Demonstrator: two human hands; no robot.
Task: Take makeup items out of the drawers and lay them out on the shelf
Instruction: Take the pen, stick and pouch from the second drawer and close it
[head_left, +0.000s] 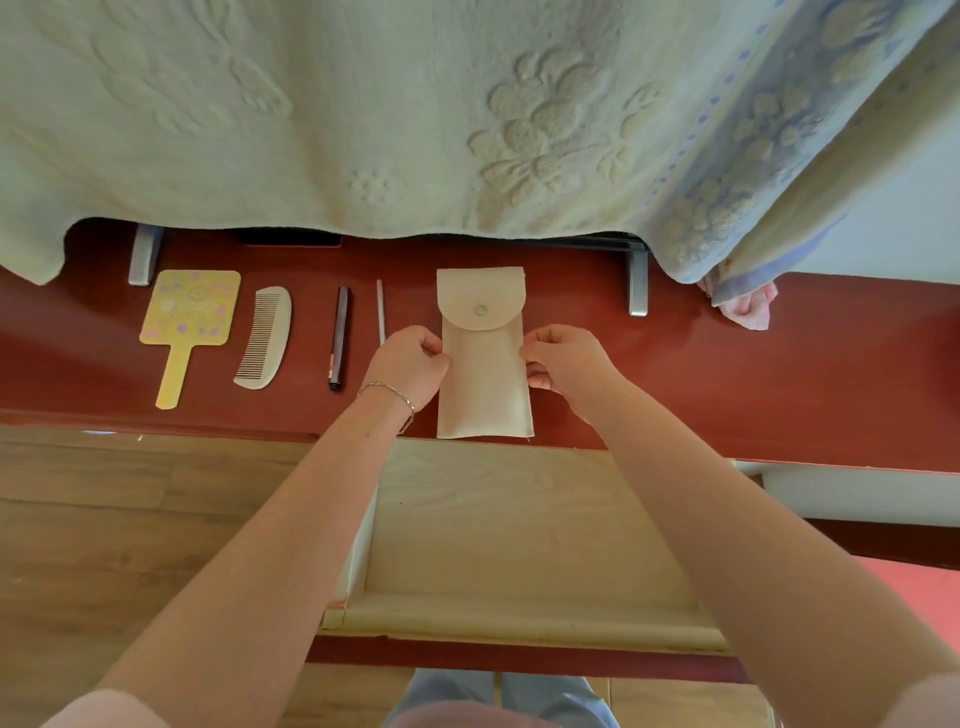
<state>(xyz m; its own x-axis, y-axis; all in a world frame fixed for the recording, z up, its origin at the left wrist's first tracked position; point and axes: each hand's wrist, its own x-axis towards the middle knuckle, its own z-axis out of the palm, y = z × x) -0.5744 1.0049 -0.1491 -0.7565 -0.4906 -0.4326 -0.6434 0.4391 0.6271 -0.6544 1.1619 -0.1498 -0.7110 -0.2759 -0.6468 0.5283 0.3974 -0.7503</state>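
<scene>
Pinched at both long edges: beige pouch (484, 364) lying flat on the red shelf (727, 374), left hand (410, 364) curled on its left edge, right hand (563, 364) on its right. Flap snapped down (contents hidden). Directly below, open drawer (519, 519), bare wooden bottom showing. Left of the pouch, in a row: thin white stick (381, 312), dark pencil (340, 338), comb (265, 338), yellow hand mirror (189, 317). Above, embossed cloth (363, 104) hanging over the shelf's back.

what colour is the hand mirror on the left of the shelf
The hand mirror is yellow with small pink and purple flowers, seen in the head view.
</scene>
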